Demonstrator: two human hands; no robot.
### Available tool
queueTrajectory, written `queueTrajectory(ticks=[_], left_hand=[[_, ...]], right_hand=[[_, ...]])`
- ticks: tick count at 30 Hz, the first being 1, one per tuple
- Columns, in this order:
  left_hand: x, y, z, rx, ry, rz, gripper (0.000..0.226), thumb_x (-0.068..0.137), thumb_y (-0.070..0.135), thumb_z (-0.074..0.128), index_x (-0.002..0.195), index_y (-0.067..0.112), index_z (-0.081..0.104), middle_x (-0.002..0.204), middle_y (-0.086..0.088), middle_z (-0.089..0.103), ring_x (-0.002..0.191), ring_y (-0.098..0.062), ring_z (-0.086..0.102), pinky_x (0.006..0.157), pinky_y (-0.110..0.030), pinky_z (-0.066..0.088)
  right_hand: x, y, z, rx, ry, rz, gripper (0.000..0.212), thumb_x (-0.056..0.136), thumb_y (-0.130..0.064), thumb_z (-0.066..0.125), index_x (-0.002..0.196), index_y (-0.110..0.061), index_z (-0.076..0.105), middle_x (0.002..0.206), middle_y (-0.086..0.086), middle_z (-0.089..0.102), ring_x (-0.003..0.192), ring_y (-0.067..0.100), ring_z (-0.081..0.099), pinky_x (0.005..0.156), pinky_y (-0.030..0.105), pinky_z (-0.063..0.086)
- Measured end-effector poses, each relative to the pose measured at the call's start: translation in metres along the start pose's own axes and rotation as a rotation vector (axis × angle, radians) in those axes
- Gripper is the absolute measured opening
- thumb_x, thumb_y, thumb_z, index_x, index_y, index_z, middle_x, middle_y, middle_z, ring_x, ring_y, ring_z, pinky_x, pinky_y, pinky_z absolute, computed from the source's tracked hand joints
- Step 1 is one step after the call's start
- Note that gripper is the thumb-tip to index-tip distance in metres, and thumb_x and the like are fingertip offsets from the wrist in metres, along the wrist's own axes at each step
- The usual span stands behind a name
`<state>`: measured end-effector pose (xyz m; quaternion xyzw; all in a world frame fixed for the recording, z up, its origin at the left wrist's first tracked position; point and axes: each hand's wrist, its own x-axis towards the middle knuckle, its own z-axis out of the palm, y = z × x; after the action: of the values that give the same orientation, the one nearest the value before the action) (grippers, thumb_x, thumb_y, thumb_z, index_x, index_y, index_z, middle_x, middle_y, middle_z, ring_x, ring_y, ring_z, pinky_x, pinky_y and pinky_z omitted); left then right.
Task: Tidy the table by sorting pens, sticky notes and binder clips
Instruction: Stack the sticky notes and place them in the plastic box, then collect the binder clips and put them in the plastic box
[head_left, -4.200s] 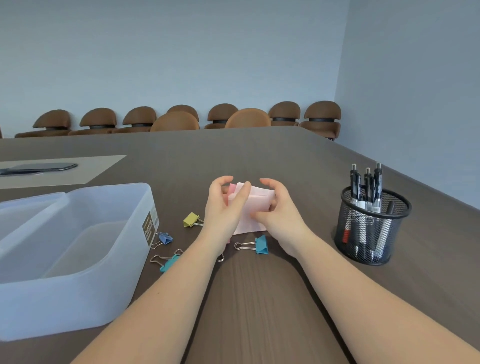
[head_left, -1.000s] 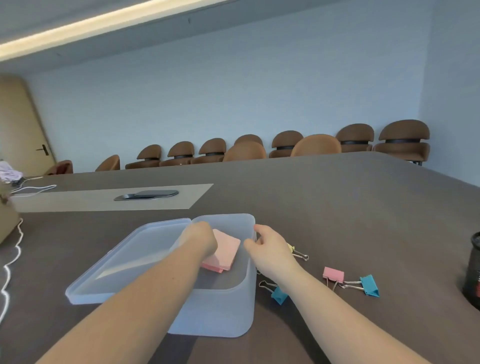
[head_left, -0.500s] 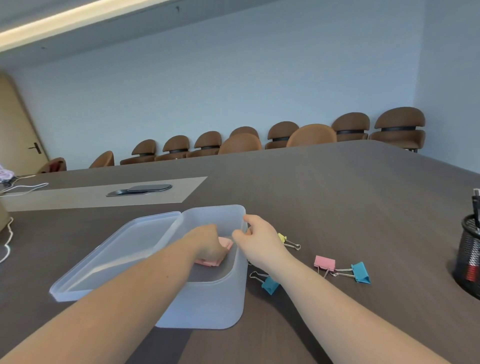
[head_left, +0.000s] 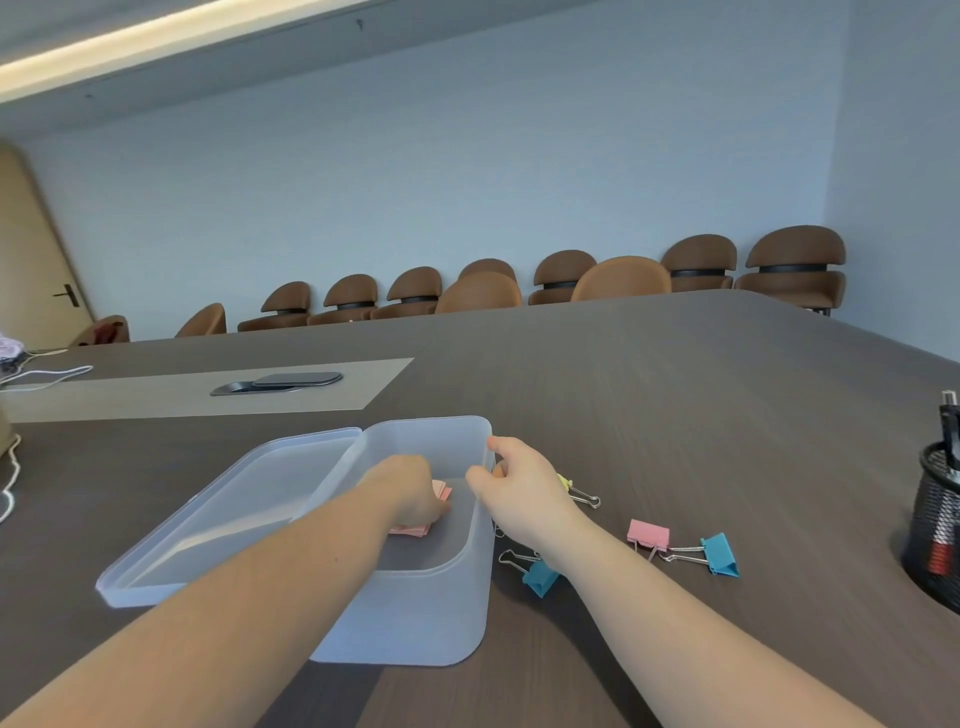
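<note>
Notes (head_left: 415, 529) in L-hand (head_left: 410, 491) grip.

No text, label, brand, number or sign can be read anywhere in the frame. Nothing legible is shown on the translucent plastic box (head_left: 415, 618) at lower centre, nor on the mesh pen cup (head_left: 935, 525) at the right edge.

A row of brown chairs (head_left: 563, 278) stands along the pale blue wall (head_left: 467, 156). A light strip (head_left: 156, 31) glows on the ceiling. A beige door (head_left: 36, 260) is at the left.
</note>
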<state>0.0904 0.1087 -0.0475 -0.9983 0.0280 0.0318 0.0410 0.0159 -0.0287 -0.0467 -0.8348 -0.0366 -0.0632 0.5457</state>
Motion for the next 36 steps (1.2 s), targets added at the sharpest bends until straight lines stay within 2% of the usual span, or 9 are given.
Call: queueTrajectory(ticks=[10, 13, 16, 18, 21, 24, 26, 32, 36], left_hand=[[-0.004, 0.001, -0.006, -0.08, 0.057, -0.024, 0.028, 0.09, 0.042, 0.046, 0.089, 0.016, 0.057, 0.086, 0.0, 0.058, 0.083, -0.023, 0.056, 0.069, -0.029, 0.043], [-0.013, 0.009, -0.021, -0.097, 0.162, -0.036, 0.023, 0.091, 0.035, 0.042, 0.095, 0.018, 0.058, 0.089, 0.002, 0.059, 0.084, -0.022, 0.056, 0.068, -0.028, 0.042], [-0.023, 0.024, -0.044, -0.202, 0.318, -0.018, 0.017, 0.091, 0.03, 0.042, 0.09, 0.016, 0.052, 0.092, -0.002, 0.06, 0.084, -0.025, 0.054, 0.067, -0.029, 0.04], [-0.032, 0.036, -0.059, -0.275, 0.419, 0.015, 0.021, 0.093, 0.028, 0.043, 0.095, 0.012, 0.056, 0.099, -0.006, 0.064, 0.086, -0.027, 0.054, 0.069, -0.03, 0.041], [-0.051, 0.062, -0.069, -0.359, 0.493, 0.118, 0.022, 0.094, 0.028, 0.044, 0.098, 0.01, 0.057, 0.105, -0.008, 0.06, 0.09, -0.028, 0.057, 0.071, -0.032, 0.042], [-0.069, 0.094, -0.065, -0.316, 0.39, 0.258, 0.02, 0.093, 0.026, 0.047, 0.101, 0.011, 0.059, 0.113, -0.008, 0.054, 0.105, -0.029, 0.057, 0.086, -0.036, 0.047], [-0.08, 0.113, -0.059, -0.216, 0.229, 0.309, 0.022, 0.089, 0.019, 0.049, 0.108, 0.013, 0.059, 0.119, -0.008, 0.054, 0.111, -0.029, 0.055, 0.094, -0.039, 0.048], [-0.097, 0.141, -0.034, 0.095, -0.262, 0.301, 0.043, 0.084, 0.011, 0.045, 0.127, 0.01, 0.05, 0.122, -0.011, 0.055, 0.11, -0.03, 0.056, 0.089, -0.037, 0.05], [-0.095, 0.136, -0.005, 0.08, -0.223, 0.189, 0.044, 0.094, 0.026, 0.036, 0.137, 0.016, 0.036, 0.139, -0.011, 0.039, 0.13, -0.034, 0.038, 0.102, -0.042, 0.039]], right_hand=[[0.002, 0.004, 0.0, -0.012, 0.002, 0.014, 0.058, 0.092, -0.033, 0.048, 0.146, -0.017, 0.033, 0.102, -0.003, 0.046, 0.091, 0.016, 0.049, 0.08, 0.028, 0.041], [-0.003, 0.004, 0.002, 0.025, 0.023, 0.012, 0.06, 0.091, -0.053, 0.046, 0.141, -0.02, 0.042, 0.098, -0.003, 0.05, 0.092, 0.017, 0.052, 0.087, 0.034, 0.045], [-0.013, -0.001, -0.015, 0.044, 0.1, -0.022, 0.044, 0.095, -0.05, 0.04, 0.12, -0.019, 0.058, 0.084, -0.005, 0.056, 0.087, 0.02, 0.057, 0.084, 0.034, 0.045], [-0.023, 0.001, -0.036, -0.048, 0.167, -0.068, 0.036, 0.096, -0.045, 0.041, 0.102, -0.017, 0.063, 0.077, -0.005, 0.057, 0.079, 0.017, 0.055, 0.081, 0.035, 0.047], [-0.038, 0.018, -0.068, -0.351, 0.217, -0.073, 0.032, 0.096, -0.042, 0.042, 0.106, -0.021, 0.064, 0.099, -0.004, 0.067, 0.099, 0.018, 0.058, 0.089, 0.035, 0.048], [-0.053, 0.049, -0.09, -0.664, 0.201, -0.03, 0.032, 0.095, -0.046, 0.041, 0.115, -0.031, 0.06, 0.116, -0.01, 0.062, 0.119, 0.018, 0.047, 0.098, 0.038, 0.038], [-0.063, 0.066, -0.1, -0.713, 0.158, -0.008, 0.034, 0.094, -0.05, 0.039, 0.122, -0.037, 0.055, 0.126, -0.014, 0.055, 0.129, 0.016, 0.037, 0.103, 0.04, 0.031], [-0.072, 0.083, -0.106, -0.796, -0.028, -0.07, 0.036, 0.095, -0.052, 0.032, 0.125, -0.044, 0.049, 0.131, -0.012, 0.048, 0.131, 0.016, 0.03, 0.107, 0.043, 0.026], [-0.068, 0.085, -0.108, -0.834, -0.002, -0.092, 0.032, 0.095, -0.051, 0.036, 0.109, -0.03, 0.055, 0.111, -0.007, 0.048, 0.117, 0.02, 0.043, 0.098, 0.037, 0.033]])
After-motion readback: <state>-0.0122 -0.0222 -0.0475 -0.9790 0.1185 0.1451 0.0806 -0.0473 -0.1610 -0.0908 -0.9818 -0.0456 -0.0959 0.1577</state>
